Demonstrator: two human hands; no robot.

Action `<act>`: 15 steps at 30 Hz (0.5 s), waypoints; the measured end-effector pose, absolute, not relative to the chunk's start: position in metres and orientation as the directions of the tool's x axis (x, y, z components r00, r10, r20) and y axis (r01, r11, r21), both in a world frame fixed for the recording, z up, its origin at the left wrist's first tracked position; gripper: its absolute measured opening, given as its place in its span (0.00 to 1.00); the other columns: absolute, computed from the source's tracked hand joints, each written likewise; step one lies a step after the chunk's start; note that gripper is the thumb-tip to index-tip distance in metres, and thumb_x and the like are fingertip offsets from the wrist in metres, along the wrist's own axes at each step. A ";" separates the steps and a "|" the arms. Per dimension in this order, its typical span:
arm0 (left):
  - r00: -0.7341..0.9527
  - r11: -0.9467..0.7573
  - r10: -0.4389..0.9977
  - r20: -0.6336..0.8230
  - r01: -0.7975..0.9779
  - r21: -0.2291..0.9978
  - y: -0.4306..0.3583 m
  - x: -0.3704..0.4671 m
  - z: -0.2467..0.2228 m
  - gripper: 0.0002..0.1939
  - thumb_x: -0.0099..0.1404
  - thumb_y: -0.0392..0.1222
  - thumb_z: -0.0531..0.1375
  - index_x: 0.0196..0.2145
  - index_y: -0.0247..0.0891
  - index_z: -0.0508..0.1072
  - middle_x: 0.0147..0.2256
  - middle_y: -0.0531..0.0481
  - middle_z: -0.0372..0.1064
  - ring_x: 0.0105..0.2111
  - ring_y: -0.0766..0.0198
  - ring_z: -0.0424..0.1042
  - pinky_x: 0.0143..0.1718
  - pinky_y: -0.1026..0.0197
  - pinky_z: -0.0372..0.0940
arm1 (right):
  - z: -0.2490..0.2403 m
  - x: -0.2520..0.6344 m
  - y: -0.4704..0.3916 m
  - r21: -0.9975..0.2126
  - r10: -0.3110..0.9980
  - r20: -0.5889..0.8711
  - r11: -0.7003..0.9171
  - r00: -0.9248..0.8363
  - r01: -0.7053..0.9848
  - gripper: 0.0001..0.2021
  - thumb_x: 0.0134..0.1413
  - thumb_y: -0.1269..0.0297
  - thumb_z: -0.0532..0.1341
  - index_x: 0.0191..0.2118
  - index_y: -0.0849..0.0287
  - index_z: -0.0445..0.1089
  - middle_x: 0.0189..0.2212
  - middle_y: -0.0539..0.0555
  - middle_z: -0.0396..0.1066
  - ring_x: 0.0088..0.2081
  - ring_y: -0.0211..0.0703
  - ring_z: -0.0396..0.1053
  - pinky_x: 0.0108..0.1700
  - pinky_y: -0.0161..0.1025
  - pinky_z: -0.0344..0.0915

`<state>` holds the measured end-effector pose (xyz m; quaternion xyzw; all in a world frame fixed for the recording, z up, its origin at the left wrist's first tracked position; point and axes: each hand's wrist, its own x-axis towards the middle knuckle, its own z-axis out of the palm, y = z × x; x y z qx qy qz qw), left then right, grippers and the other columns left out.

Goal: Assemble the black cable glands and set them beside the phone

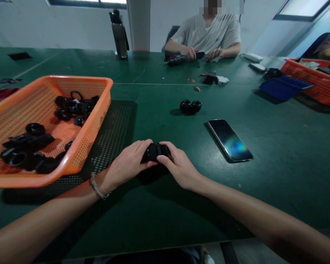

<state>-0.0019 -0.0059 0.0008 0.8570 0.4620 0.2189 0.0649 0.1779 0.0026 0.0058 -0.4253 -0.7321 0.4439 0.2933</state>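
Observation:
Both of my hands hold one black cylindrical part (155, 151) just above the green table (165, 220), near its front edge. My left hand (129, 158) wraps its fingers round the part's left end. On the right end, my right hand (180, 165) grips with the thumb in front and the fingers behind. The part lies roughly level, with a raised band round its middle; its ends are partly covered by my fingers. Beyond my hands, a pair of round black pieces (190, 106) rests on the table.
An orange basket (79, 154) with several black parts stands at the left. A phone (230, 140) lies at the right. Farther back are a bottle (119, 35), a blue tray (284, 87), another orange basket (305, 79) and a seated person (209, 36) holding a tool.

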 end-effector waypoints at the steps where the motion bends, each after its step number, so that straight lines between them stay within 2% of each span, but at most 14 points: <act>1: 0.484 -0.575 0.812 0.327 0.762 0.297 -0.006 -0.002 0.001 0.16 0.64 0.50 0.55 0.44 0.36 0.61 0.35 0.48 0.68 0.35 0.60 0.71 0.35 0.60 0.67 | 0.006 0.178 0.002 -0.905 0.884 0.047 0.234 -0.466 0.354 0.11 0.55 0.65 0.54 0.45 0.61 0.62 0.35 0.54 0.69 0.35 0.41 0.66 0.37 0.39 0.63; 9: 0.539 -0.644 0.733 0.415 0.747 0.168 -0.007 -0.002 0.002 0.14 0.67 0.47 0.51 0.45 0.34 0.59 0.34 0.47 0.67 0.34 0.60 0.70 0.34 0.61 0.66 | 0.009 0.178 0.001 -0.941 0.886 -0.010 0.148 -0.463 0.304 0.10 0.57 0.62 0.53 0.41 0.62 0.63 0.33 0.53 0.68 0.33 0.39 0.64 0.35 0.38 0.61; 15: 0.563 -0.652 0.702 0.436 0.755 0.074 -0.008 -0.001 0.002 0.15 0.68 0.47 0.50 0.45 0.33 0.60 0.32 0.47 0.67 0.32 0.60 0.69 0.33 0.60 0.66 | 0.012 0.177 -0.002 -0.965 0.884 -0.077 0.050 -0.460 0.258 0.09 0.58 0.62 0.52 0.39 0.62 0.63 0.28 0.51 0.66 0.29 0.37 0.63 0.31 0.35 0.60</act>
